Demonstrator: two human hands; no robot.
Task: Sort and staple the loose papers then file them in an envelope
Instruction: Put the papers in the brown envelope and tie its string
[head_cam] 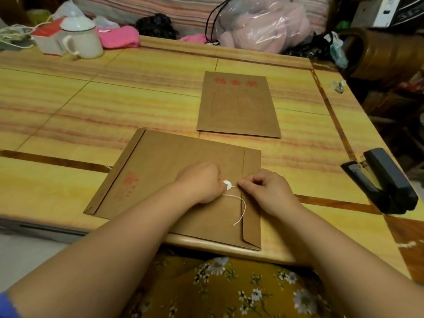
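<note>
A brown kraft envelope [165,171] lies sideways at the table's front edge, flap folded down on its right. My left hand [202,182] rests curled on it, its fingers at the white closure disc [227,184]. My right hand [268,189] pinches the white string [242,210] just right of the disc; the string's loose end trails toward me. A second brown envelope [238,104] with red print lies flat farther back. No loose papers are visible.
A black stapler [380,180] sits at the table's [68,99] right edge. At the back left stand a white lidded mug [82,37], a white box and pink cloth [119,37]. A plastic bag [263,21] sits at the back right.
</note>
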